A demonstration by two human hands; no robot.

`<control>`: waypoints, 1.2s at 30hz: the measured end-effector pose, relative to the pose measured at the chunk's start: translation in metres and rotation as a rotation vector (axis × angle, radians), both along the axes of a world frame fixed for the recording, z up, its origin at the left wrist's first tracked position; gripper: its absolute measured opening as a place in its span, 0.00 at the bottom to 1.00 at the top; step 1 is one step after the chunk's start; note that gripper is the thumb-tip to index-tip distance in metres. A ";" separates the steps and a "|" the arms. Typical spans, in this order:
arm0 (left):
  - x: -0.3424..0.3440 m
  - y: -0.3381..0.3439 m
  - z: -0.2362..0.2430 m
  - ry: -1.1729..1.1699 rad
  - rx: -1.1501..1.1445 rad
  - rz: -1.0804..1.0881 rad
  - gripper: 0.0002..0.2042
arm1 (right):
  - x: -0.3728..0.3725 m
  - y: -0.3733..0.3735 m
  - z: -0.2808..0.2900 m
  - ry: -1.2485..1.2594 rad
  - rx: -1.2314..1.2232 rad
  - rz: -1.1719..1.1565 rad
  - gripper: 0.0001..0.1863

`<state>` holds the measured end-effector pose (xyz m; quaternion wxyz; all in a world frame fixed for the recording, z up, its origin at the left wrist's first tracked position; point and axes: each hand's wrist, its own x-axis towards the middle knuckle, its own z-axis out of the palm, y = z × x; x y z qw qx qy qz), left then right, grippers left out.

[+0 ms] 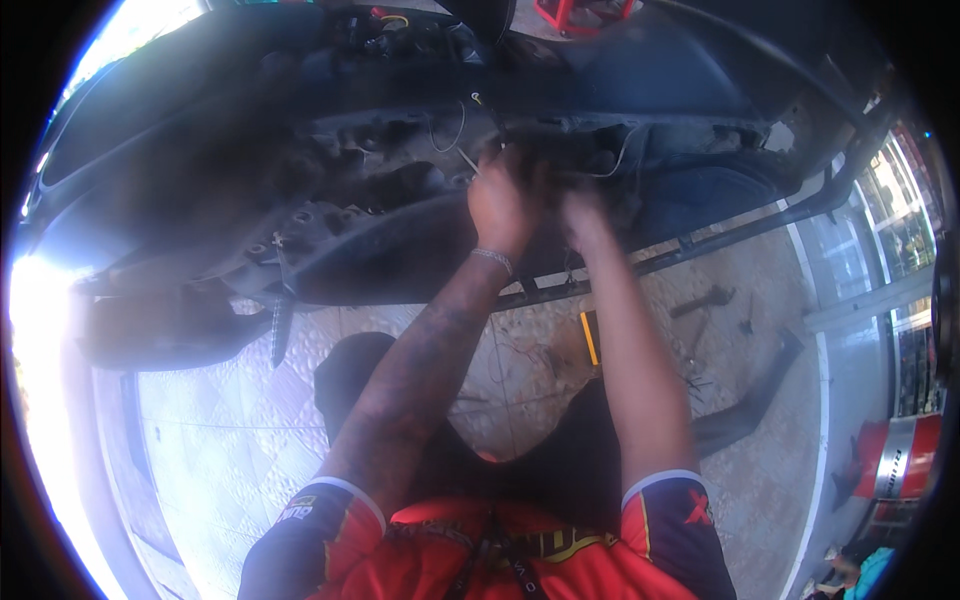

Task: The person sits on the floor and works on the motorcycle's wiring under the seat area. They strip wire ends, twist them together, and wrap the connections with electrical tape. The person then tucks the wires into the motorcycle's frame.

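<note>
In front of me stretches a dark scooter (420, 240), lying crosswise in view, with its inner parts exposed along an opening in the side. My left hand (500, 205), with a bracelet at the wrist, is at the middle of this opening. Its fingers are curled closed, and what they hold is hidden. A thin pale cable (466, 158) runs close beside the left knuckles. Just to the right, my right hand (585, 218) reaches into the same spot, its fingers smeared by motion. Another light cable (630, 150) loops out of the opening, right of both hands.
Below the scooter, a dark hammer-like tool (703, 302) and a black-and-yellow object (591, 338) lie on the tiled floor (230, 410). A long dark panel (755, 400) rests at the right. A red-and-silver container (893, 457) stands by the right wall. Bright light washes out the left edge.
</note>
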<state>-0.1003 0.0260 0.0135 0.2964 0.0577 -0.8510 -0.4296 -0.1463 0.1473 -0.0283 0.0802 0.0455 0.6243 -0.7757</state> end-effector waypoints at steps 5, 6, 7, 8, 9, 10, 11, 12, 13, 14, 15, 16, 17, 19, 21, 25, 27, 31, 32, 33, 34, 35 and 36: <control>-0.001 0.001 -0.001 0.017 0.005 0.020 0.16 | -0.014 0.002 -0.010 -0.010 -0.364 0.085 0.11; -0.001 0.001 -0.001 0.009 0.019 0.021 0.16 | -0.018 0.001 -0.015 -0.028 -0.469 0.123 0.11; -0.002 0.000 -0.002 0.024 0.019 0.025 0.16 | -0.022 0.000 -0.019 -0.047 -0.578 0.159 0.11; -0.002 0.000 -0.002 0.034 0.023 0.027 0.16 | -0.026 0.000 -0.024 -0.093 -0.644 0.125 0.11; -0.003 -0.001 -0.001 0.032 0.034 0.023 0.16 | -0.029 -0.001 -0.028 -0.066 -0.756 0.204 0.11; -0.004 -0.001 -0.001 0.046 0.013 0.022 0.16 | -0.031 -0.001 -0.032 -0.066 -0.820 0.216 0.11; -0.003 -0.001 -0.002 0.038 0.007 0.019 0.16 | -0.032 -0.001 -0.036 -0.093 -0.886 0.237 0.12; -0.004 -0.001 -0.002 0.017 0.008 0.013 0.16 | -0.033 0.001 -0.038 -0.091 -0.926 0.263 0.12; -0.005 -0.001 -0.001 0.035 0.006 0.015 0.16 | -0.034 0.001 -0.039 -0.110 -0.972 0.300 0.13; -0.004 0.000 -0.001 0.027 0.012 0.013 0.16 | -0.033 0.002 -0.039 -0.146 -0.979 0.273 0.13; -0.003 0.000 -0.001 0.009 0.024 0.010 0.16 | -0.032 0.001 -0.038 -0.140 -1.068 0.383 0.13; -0.004 0.001 -0.001 0.032 0.018 0.013 0.16 | -0.031 0.000 -0.036 -0.137 -1.116 0.435 0.14; -0.004 0.001 -0.001 0.045 0.021 0.016 0.16 | -0.032 -0.001 -0.032 -0.161 -1.126 0.411 0.14; -0.004 0.002 -0.002 0.049 0.033 0.022 0.16 | -0.028 -0.009 -0.027 -0.018 -1.316 0.510 0.15; -0.004 0.002 -0.003 0.039 0.049 0.022 0.16 | -0.027 -0.015 -0.019 -0.031 -1.391 0.492 0.16; -0.005 -0.002 -0.004 0.051 0.000 0.010 0.15 | -0.032 -0.022 -0.008 -0.230 -1.111 0.155 0.18; -0.006 -0.003 -0.006 0.009 0.015 0.006 0.15 | -0.033 -0.024 -0.007 -0.243 -0.921 0.004 0.18; -0.008 -0.006 -0.009 0.095 0.037 0.020 0.16 | -0.036 -0.037 -0.008 -0.207 -0.747 -0.113 0.17; -0.008 -0.007 -0.009 0.091 0.057 0.012 0.16 | -0.035 -0.039 -0.008 -0.200 -0.710 -0.164 0.17; -0.008 -0.008 -0.010 0.075 0.080 0.002 0.17 | -0.034 -0.042 -0.008 -0.190 -0.713 -0.174 0.17; -0.008 -0.009 -0.010 0.089 0.063 -0.001 0.17 | -0.033 -0.044 -0.007 -0.180 -0.722 -0.191 0.17; -0.008 -0.010 -0.010 0.092 0.050 -0.003 0.17 | -0.032 -0.045 -0.006 -0.177 -0.730 -0.217 0.17; -0.008 -0.010 -0.010 0.101 0.035 -0.004 0.17 | -0.031 -0.047 -0.006 -0.163 -0.748 -0.202 0.18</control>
